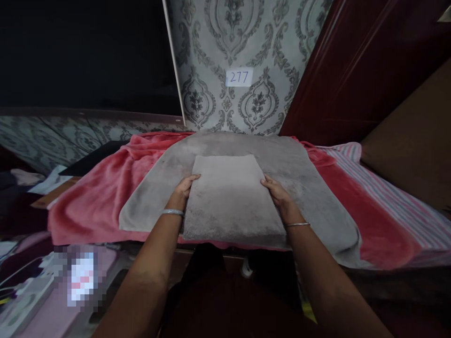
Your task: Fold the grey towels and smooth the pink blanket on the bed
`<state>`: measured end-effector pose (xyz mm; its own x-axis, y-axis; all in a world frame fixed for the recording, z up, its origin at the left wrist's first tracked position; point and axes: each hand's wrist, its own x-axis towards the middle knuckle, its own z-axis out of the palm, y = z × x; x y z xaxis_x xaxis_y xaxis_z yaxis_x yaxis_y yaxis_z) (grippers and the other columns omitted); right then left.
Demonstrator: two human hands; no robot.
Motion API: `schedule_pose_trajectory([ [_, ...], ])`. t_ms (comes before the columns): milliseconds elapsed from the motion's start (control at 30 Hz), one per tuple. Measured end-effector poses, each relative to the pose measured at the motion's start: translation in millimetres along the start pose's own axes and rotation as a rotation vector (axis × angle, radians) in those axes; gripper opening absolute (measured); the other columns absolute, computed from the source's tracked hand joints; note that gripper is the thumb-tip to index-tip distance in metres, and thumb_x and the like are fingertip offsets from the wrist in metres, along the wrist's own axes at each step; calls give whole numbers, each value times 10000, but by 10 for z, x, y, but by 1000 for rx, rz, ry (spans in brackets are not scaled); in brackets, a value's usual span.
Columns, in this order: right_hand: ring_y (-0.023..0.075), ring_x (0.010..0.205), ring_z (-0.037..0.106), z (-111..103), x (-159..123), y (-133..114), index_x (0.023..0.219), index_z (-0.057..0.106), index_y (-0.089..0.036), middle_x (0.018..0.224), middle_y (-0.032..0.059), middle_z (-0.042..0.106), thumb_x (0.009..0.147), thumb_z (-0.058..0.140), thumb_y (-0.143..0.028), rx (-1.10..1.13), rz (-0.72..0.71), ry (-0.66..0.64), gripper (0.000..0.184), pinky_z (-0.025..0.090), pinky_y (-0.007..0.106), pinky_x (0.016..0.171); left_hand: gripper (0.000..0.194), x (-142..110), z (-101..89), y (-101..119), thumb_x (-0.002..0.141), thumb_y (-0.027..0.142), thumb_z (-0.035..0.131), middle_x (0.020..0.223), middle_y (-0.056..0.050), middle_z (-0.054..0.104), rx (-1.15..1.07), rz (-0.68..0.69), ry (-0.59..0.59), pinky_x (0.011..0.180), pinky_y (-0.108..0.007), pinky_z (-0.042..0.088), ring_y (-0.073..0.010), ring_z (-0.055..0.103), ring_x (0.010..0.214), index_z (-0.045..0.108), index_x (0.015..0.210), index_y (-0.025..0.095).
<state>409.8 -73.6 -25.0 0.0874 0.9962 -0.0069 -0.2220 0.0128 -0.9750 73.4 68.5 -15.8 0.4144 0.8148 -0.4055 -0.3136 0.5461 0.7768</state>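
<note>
A flat, four-cornered piece of folded grey plush cloth (230,197) is between my hands, over a larger spread of grey plush cloth (158,188). My left hand (186,187) grips its left edge, thumb on top and the other fingers mostly hidden at the side or beneath. On the opposite edge, my right hand (276,190) holds it in the same way. The near edge of the folded piece lies towards me, close to the front of the surface. Whether it rests on the spread cloth or is slightly lifted, I cannot tell.
Pink-red plush blanket (102,197) lies under the grey spread, with striped fabric (387,192) at right. Behind are patterned wallpaper with a paper label (239,77) reading 277, a large dark screen (84,56) and a dark red panel (352,61). A power strip (28,300) sits lower left.
</note>
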Motion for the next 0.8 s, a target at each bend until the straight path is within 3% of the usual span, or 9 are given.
schedule_pose_trajectory([
  [233, 286, 1102, 698, 13, 12, 9, 1229, 656, -243, 1153, 60, 760, 659, 760, -391, 0, -7, 35, 598, 590, 424, 925, 371, 5, -25, 19, 765, 101, 691, 740, -101, 769, 3, -5, 20, 600, -321, 607, -218, 709, 570, 716, 1132, 55],
  [500, 278, 1047, 715, 33, 20, 0, 1264, 644, -242, 1094, 49, 771, 692, 760, -377, 42, -2, 29, 599, 594, 411, 894, 398, -54, 32, 48, 779, 123, 680, 745, -91, 771, 23, -5, 59, 671, -341, 627, -233, 732, 625, 708, 1170, 60],
  [800, 284, 1009, 719, 45, 59, 41, 1281, 622, -253, 1093, 50, 767, 698, 746, -397, 72, 2, -2, 613, 590, 418, 878, 397, -103, 16, 80, 762, 114, 669, 767, -96, 779, 61, 27, 12, 665, -331, 633, -233, 750, 645, 697, 1155, 65],
])
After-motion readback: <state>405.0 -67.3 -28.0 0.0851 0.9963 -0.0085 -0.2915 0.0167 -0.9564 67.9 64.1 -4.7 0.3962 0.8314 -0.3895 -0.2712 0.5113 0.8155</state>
